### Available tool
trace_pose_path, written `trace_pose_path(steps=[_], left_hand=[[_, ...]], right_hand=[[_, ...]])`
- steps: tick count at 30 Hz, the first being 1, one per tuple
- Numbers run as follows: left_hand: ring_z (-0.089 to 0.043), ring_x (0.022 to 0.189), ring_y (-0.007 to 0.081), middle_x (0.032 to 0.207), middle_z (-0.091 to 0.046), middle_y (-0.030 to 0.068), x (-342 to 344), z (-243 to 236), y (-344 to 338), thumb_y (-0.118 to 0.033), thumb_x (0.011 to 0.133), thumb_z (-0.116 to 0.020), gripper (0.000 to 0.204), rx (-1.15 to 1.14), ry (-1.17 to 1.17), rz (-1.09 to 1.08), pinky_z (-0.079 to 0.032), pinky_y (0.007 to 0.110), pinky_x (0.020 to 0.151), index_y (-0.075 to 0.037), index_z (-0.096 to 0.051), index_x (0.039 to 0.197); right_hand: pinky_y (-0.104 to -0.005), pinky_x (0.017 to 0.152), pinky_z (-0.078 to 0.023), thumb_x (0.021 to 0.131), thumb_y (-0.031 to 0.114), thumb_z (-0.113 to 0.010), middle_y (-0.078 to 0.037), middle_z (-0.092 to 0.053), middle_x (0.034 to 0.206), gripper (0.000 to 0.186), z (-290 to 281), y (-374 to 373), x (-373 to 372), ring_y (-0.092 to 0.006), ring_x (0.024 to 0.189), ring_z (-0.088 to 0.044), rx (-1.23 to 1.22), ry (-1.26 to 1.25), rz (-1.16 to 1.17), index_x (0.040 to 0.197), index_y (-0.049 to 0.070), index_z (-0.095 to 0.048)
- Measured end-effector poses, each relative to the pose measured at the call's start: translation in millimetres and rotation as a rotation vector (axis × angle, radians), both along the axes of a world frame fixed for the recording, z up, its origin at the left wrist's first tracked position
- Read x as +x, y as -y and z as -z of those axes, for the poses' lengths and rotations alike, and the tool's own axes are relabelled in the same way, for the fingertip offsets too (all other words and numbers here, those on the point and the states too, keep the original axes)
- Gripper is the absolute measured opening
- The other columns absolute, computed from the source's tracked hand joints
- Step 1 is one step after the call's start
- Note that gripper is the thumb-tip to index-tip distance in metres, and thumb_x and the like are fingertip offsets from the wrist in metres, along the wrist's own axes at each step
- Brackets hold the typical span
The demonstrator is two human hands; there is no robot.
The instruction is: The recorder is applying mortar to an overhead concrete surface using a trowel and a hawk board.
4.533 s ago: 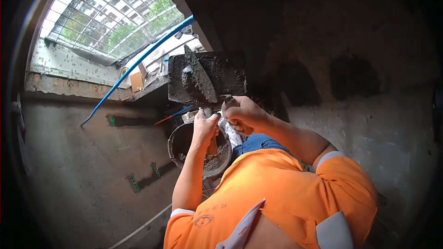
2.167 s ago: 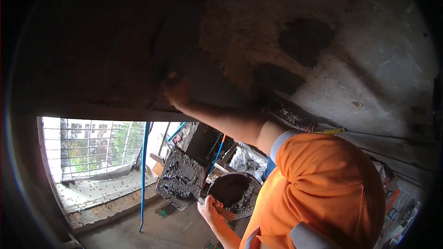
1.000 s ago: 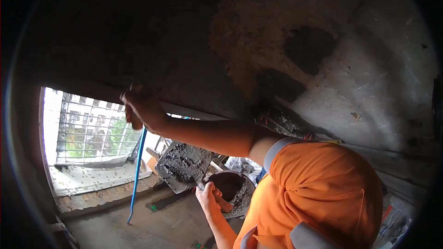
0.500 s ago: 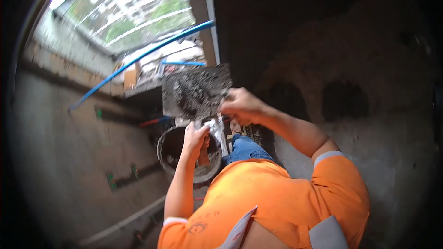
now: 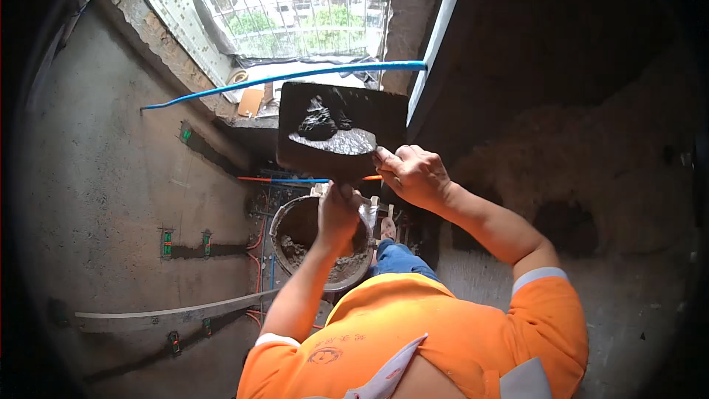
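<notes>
My left hand [image 5: 340, 210] is wrapped round the handle of a rectangular hawk [image 5: 390, 114], held out in front of me. A lump of wet, dark grey mortar [image 5: 316, 124] sits left of the middle of its plate. My right hand [image 5: 415, 175], fingers closed, grips a trowel at the right front of the hawk. The shiny blade of the trowel [image 5: 341, 142] lies across the plate beside the mortar; my fingers hide its handle. Below my left hand stands a round bucket [image 5: 301, 216] with mortar in it.
A blue pipe [image 5: 295, 75] crosses the window opening beyond the hawk. The left wall [image 5: 111, 199] has green boxes [image 5: 167, 244] set in grooves and a pale strip [image 5: 177, 312] along it. A dark, partly wet wall [image 5: 561, 162] rises on the right. Orange and blue tubing [image 5: 284, 180] runs behind the bucket.
Mortar that covered much of the hawk is now a smaller lump, with smooth dark plate around it. The trowel blade now shows on the plate. The whole view has shifted and become sharper.
</notes>
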State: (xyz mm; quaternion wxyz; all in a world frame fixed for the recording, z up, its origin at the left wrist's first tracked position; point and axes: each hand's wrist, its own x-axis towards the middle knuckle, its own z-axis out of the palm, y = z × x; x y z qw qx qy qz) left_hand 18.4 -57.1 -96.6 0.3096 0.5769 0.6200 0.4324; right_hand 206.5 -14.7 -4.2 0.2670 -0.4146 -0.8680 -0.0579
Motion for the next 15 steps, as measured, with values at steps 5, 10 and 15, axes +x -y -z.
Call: trace_pose_path(steps=[5, 10, 15], left_hand=[[-0.050, 0.041, 0.0159, 0.052, -0.050, 0.0063, -17.1, 0.9, -3.9, -0.013, 0.081, -0.061, 0.017, -0.388, 0.486, -0.001, -0.042, 0.031, 0.038, -0.001, -0.049, 0.085], [-0.044, 0.042, 0.0085, 0.057, -0.050, 0.0011, -60.8, -63.5, -11.7, -0.009, 0.083, -0.059, 0.012, -0.461, 0.426, 0.211, -0.037, 0.026, 0.038, -0.004, -0.051, 0.089], [-0.045, 0.045, 0.0071, 0.058, -0.049, -0.0019, -46.6, -17.1, 36.0, -0.008, 0.084, -0.059, 0.023, -0.409, 0.439, 0.333, -0.035, 0.024, 0.040, -0.007, -0.054, 0.106]], right_hand=[[-0.0416, 0.057, -0.051, 0.081, 0.032, -0.062, -0.013, -0.062, 0.071, 0.024, -9.8, -8.3, 0.8, -0.0308, 0.068, -0.064, -0.262, -0.181, 0.065, 0.095, 0.011, -0.062], [-0.0331, 0.045, -0.042, 0.081, 0.024, -0.065, -0.004, -0.052, 0.058, 0.013, -33.6, -22.1, 47.4, -0.0202, 0.051, -0.053, 0.174, 0.264, -0.113, 0.088, 0.013, -0.067], [-0.0353, 0.050, -0.046, 0.079, 0.026, -0.066, -0.006, -0.055, 0.060, 0.018, -59.6, -28.1, 43.8, -0.0221, 0.057, -0.058, 0.138, 0.144, -0.060, 0.089, 0.011, -0.067]])
